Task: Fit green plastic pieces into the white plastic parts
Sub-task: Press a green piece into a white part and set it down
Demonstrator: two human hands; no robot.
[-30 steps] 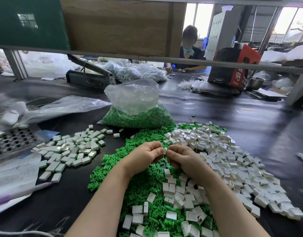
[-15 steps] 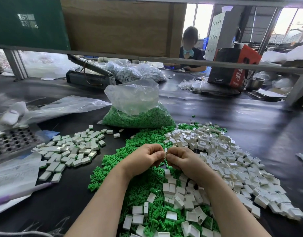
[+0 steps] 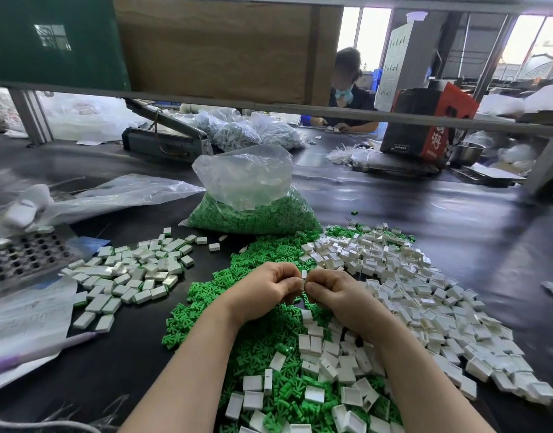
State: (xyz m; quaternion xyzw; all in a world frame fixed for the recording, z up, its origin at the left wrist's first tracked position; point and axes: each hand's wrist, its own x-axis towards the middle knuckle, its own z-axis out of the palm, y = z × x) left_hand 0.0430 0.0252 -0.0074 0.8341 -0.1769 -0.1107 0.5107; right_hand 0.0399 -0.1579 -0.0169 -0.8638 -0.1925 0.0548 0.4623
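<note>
My left hand [image 3: 262, 292] and right hand [image 3: 337, 295] meet fingertip to fingertip, both curled and pinching one small white plastic part [image 3: 302, 280] above the heap of green plastic pieces [image 3: 262, 345]. Two white piles lie too thick to count: loose parts [image 3: 425, 292] right, a pile [image 3: 128, 276] left. One bag [image 3: 253, 201] behind holds more green.

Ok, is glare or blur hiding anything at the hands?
Head view: sharp at the left hand and right hand pinching a white part; window light glares on the black table; wide-angle edges smear, lower right especially.
</note>
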